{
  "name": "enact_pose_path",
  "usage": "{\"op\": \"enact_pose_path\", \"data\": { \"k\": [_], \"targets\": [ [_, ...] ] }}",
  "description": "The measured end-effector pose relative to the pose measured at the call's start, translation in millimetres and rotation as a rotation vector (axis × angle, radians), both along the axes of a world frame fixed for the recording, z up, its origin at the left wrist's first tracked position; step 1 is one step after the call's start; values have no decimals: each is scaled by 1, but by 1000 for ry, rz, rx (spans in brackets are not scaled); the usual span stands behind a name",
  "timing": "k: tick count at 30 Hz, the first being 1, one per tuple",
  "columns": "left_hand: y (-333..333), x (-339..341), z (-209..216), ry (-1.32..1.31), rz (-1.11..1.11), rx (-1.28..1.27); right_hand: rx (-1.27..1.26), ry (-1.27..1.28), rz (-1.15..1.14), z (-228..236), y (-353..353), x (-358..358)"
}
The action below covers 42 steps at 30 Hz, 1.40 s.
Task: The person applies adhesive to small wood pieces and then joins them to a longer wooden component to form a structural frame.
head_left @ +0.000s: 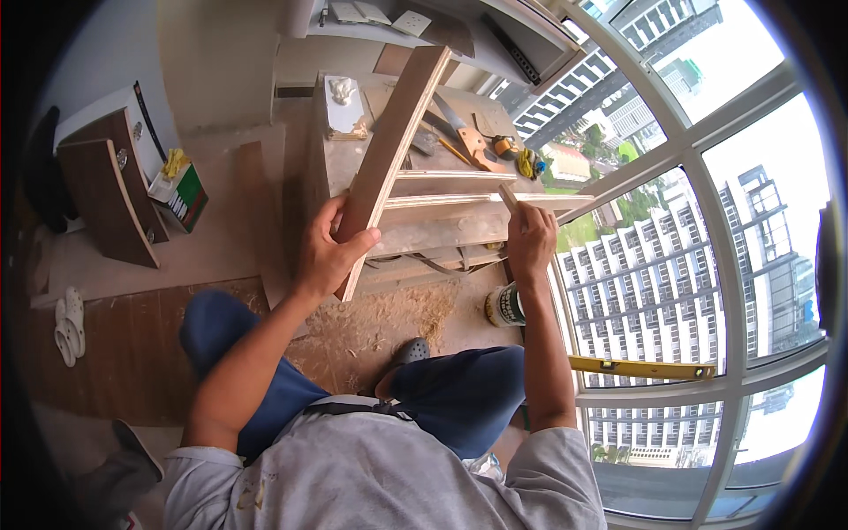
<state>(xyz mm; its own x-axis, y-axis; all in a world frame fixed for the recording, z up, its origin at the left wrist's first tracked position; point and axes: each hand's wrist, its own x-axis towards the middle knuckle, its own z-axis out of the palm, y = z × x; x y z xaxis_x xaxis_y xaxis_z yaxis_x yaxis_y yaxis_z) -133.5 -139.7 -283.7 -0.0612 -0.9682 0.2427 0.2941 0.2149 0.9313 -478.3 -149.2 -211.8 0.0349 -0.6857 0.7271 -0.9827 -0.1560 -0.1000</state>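
At 9 o'clock, clock centred on the view: pair of white clogs (71,329) on the floor, far out. Between 9 and 10: brown panels (113,190) standing tilted, round metal fittings on them; green-and-white container (188,201) just beside, yellow stuff sticking out of its top.

Close in at 9: left hand (334,252), holding the wooden board (391,155) near its lower end. Grip is about as wide as the board face: thumb at the right edge, fingers round the left. Board is tilted, running from the hand up to 12; right edge shows pale layers.

At 11, on the workbench (340,168): white slab (340,117) with a white lump (343,90) on top. At 7: wood shavings (389,322) over the floor. At 6: grey clog (413,352) on a foot.

Toward 1: two long wood strips (459,176), roughly parallel. Beyond them, handsaw (481,148) with orange-brown handle, tape measure (505,147) just right of it.

At 4: bucket (505,306) on the floor. At 2: short wood stick (508,199), its top end poking out of the right hand (533,237), fingers curled narrow around it. Lower end hidden.

Further out at 4: yellow spirit level (658,369) along the window frame (693,146).
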Motion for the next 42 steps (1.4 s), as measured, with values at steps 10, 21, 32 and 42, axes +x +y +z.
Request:
{"op": "enact_pose_path", "data": {
  "k": [10,21,32,42],
  "targets": [
    [7,6,0,65,-71,34,33,263,137,-14,18,52],
    [2,8,3,130,-105,76,20,186,67,-23,1,24],
    [-61,54,34,-450,127,-138,-99,-276,20,-7,17,18],
    [-212,-65,87,-1213,-246,-218,-251,-599,-60,-1,34,-9]
  ]
}}
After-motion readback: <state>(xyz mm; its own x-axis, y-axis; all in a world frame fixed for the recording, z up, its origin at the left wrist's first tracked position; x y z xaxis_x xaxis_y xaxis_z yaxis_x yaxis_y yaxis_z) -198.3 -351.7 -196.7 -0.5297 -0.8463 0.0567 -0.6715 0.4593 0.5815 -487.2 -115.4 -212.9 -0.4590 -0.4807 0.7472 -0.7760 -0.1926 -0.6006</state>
